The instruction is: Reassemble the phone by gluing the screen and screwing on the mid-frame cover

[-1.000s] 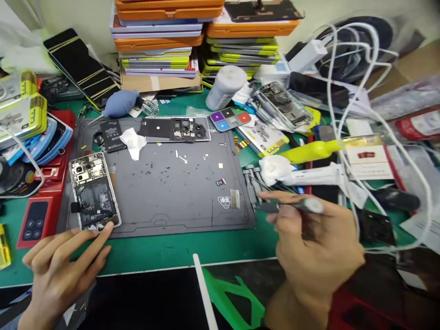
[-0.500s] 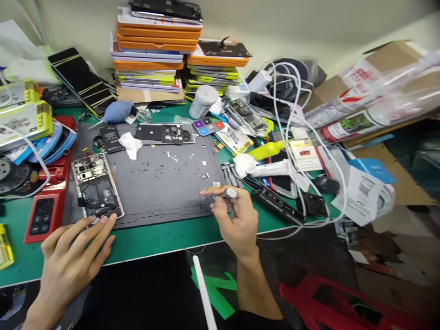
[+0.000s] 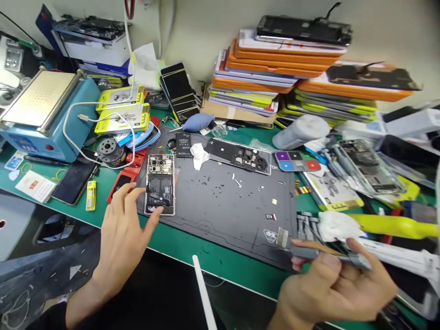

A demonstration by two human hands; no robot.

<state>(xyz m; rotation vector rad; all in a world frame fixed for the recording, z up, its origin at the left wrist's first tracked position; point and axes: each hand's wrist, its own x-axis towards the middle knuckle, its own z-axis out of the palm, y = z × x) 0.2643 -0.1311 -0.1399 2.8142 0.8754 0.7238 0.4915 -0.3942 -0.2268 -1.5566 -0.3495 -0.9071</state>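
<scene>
An opened phone [image 3: 160, 190] with its battery and boards showing lies at the left edge of a dark grey work mat [image 3: 223, 206]. My left hand [image 3: 125, 229] rests beside it, fingers spread, with the fingertips touching the phone's lower left edge. My right hand [image 3: 338, 286] hovers at the mat's right front corner. Its fingers are closed on a slim grey metal tool [image 3: 323, 253] with a flat blade tip pointing left. A black back cover [image 3: 239, 156] and a white wipe [image 3: 199, 153] lie at the mat's far edge, and several tiny screws are scattered mid-mat.
Stacked orange and yellow phone boxes [image 3: 275, 78] stand at the back. A blue heating machine [image 3: 41, 114] sits far left with a white cable. Yellow-handled tools [image 3: 395, 227], white tissue [image 3: 335, 225] and another opened phone [image 3: 367, 165] crowd the right. A white stick [image 3: 204, 293] juts up near the front edge.
The camera has swung left, bringing the blue machine into view. My left hand has stayed at the opened phone. My right hand still grips the grey tool, now at the mat's right corner.
</scene>
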